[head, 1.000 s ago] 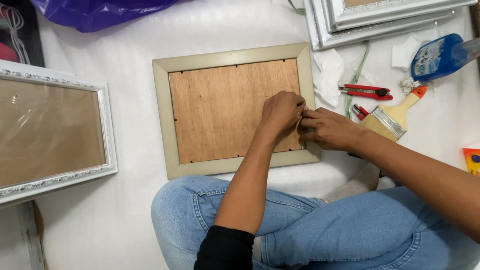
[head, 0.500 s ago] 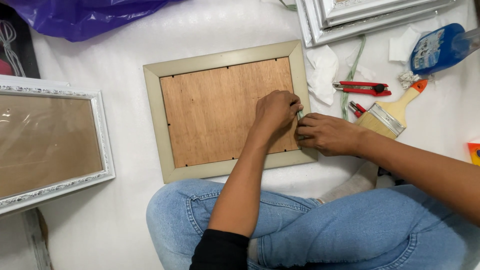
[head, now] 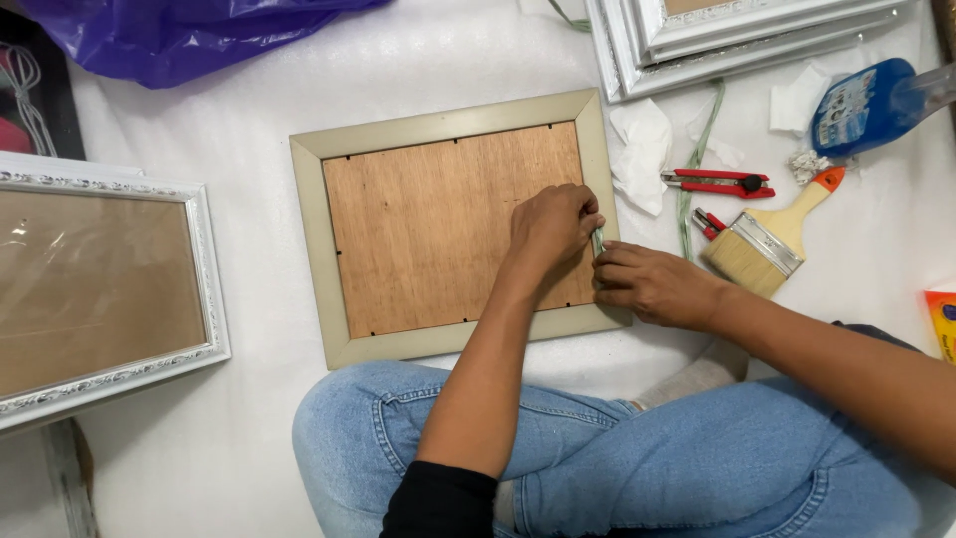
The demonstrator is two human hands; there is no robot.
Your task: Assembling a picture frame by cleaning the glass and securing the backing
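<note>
A cream picture frame (head: 317, 249) lies face down on the white sheet, its brown wooden backing board (head: 438, 229) facing up. My left hand (head: 553, 227) rests on the board at its right edge, fingers curled against the frame's inner rim. My right hand (head: 652, 284) lies on the frame's right side. A small pale green tool (head: 597, 242) shows between the two hands; which hand grips it is unclear.
A white ornate frame (head: 110, 289) lies at left. Stacked white frames (head: 737, 30) sit top right. Right of the frame are crumpled tissue (head: 642, 149), a red utility knife (head: 717, 182), a paintbrush (head: 772, 239) and a blue bottle (head: 861, 100). A purple plastic bag (head: 179, 35) lies top left.
Both hands have stayed at the frame's right edge, shifting slightly along it. The camera view has moved a little.
</note>
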